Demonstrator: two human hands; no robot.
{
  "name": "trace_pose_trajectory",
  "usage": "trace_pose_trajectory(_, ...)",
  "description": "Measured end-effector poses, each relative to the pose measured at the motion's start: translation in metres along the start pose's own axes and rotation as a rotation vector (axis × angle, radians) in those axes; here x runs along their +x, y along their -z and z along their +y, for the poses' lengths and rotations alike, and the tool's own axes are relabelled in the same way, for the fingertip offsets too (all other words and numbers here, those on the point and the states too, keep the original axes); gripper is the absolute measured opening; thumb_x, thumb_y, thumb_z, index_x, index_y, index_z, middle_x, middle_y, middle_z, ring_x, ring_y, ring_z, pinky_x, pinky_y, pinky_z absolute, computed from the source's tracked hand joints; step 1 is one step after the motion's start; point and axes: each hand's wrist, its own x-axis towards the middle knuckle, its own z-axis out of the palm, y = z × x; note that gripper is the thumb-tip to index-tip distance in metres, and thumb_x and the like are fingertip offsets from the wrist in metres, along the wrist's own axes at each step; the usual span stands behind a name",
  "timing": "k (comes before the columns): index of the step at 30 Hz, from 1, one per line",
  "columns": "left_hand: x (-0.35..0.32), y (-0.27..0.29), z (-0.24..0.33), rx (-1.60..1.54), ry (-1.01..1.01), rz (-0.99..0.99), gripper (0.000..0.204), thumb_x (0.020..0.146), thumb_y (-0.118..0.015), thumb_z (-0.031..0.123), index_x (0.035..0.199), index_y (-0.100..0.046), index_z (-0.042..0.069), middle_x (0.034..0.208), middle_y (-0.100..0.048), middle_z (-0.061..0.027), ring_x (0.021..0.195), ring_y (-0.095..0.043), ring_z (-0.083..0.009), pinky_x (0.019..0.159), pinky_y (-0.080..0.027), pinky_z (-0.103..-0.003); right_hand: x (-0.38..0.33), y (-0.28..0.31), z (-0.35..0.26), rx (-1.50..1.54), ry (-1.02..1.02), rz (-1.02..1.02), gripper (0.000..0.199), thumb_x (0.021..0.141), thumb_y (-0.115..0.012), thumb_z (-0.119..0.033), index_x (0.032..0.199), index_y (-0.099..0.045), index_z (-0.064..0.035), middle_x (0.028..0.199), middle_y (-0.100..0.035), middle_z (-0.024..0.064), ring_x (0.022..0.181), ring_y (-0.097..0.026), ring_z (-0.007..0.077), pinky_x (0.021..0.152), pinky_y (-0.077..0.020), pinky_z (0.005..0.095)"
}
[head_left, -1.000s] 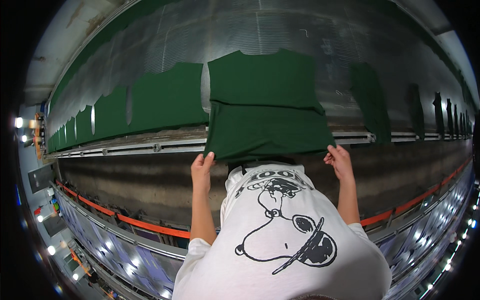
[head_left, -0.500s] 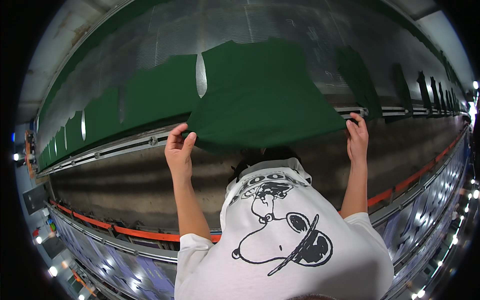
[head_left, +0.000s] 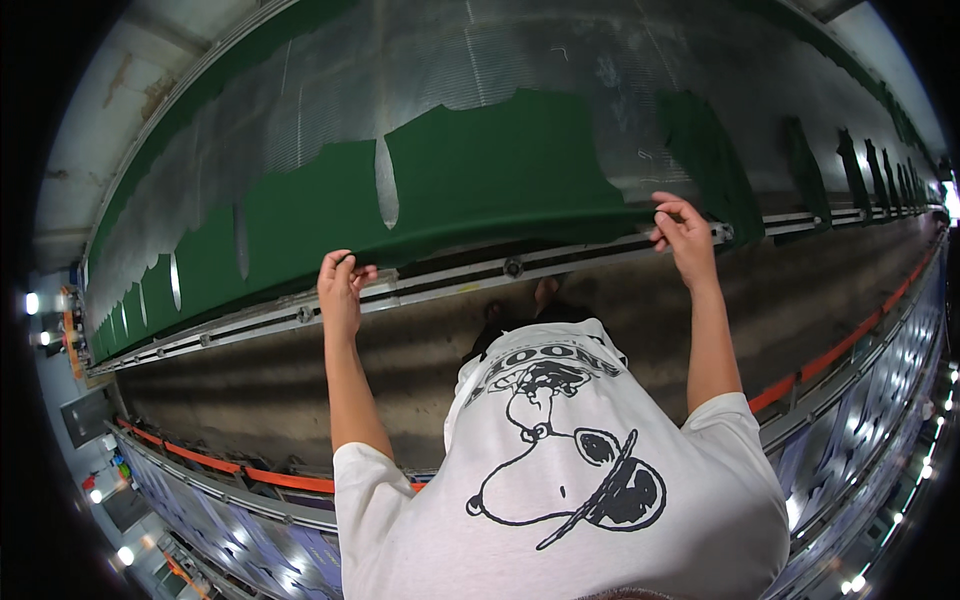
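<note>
A dark green cut fabric panel (head_left: 500, 165) lies against the long grey table, its near edge drawn into a straight line along the table's front. My left hand (head_left: 342, 290) pinches the panel's near left corner between thumb and forefinger, the other fingers loosely curled. At the near right corner, my right hand (head_left: 686, 240) pinches the cloth the same way, just above the metal rail (head_left: 590, 258). The panel's far edge is uneven, and a narrow gap separates it from a neighbouring green panel (head_left: 310, 205) on the left.
More green panels (head_left: 712, 165) lie along the table (head_left: 500, 50) to the right, partly hanging over its front. The rail has round fittings. Behind me runs an orange strip (head_left: 290, 481) beside another long table with purple pieces. A walkway (head_left: 250, 370) lies between.
Both hands have moved slightly up and outward from me, with the right hand also shifting left. The panel, earlier lifted and spread toward me, now lies lower and flatter on the table.
</note>
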Motion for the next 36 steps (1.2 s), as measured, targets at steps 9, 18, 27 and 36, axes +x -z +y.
trace_pose_trajectory(9,0.060,-0.022,-0.126,1.280,-0.139,-0.271,0.041,0.097,-0.052,0.035,0.106,-0.076,0.003,0.103,-0.071,-0.0196,0.106,-0.066,-0.0374,0.098,-0.046,-0.047,0.061,-0.004,0.134,-0.962,0.210,-0.477,0.049,0.097,-0.065,-0.043,0.123,-0.069,-0.0012,0.120,-0.069,0.0191,0.120,-0.061,0.0380,0.105,-0.0445,0.0458)
trace_pose_trajectory(18,0.051,-0.110,-0.050,1.714,0.250,-0.134,0.042,0.097,-0.056,0.039,0.095,-0.076,0.003,0.104,-0.072,-0.0187,0.106,-0.066,-0.0376,0.091,-0.048,-0.055,0.085,0.001,0.119,-0.782,-0.038,-0.227,0.031,0.095,-0.071,-0.029,0.103,-0.069,0.0009,0.096,-0.071,0.0169,0.088,-0.070,0.0311,0.079,-0.0549,0.0407)
trace_pose_trajectory(27,0.129,-0.251,-0.125,1.340,-0.457,0.252,0.077,0.101,-0.053,0.052,0.158,-0.035,0.002,0.162,-0.030,-0.0302,0.151,-0.027,-0.0443,0.123,-0.020,-0.056,0.101,0.000,0.147,-0.798,-0.221,-0.053,0.031,0.092,-0.075,-0.029,0.101,-0.069,-0.0005,0.084,-0.072,0.0126,0.078,-0.070,0.0262,0.073,-0.0541,0.0379)
trace_pose_trajectory(36,0.122,-0.132,-0.136,1.600,-0.275,0.422,0.077,0.102,-0.051,0.053,0.159,-0.033,0.003,0.163,-0.028,-0.0296,0.151,-0.026,-0.0456,0.123,-0.017,-0.059,0.112,0.018,0.150,-0.393,-0.442,-0.143,0.015,0.093,-0.074,-0.016,0.088,-0.067,-0.0034,0.070,-0.064,-0.0011,0.063,-0.059,0.0081,0.058,-0.0463,0.0261)
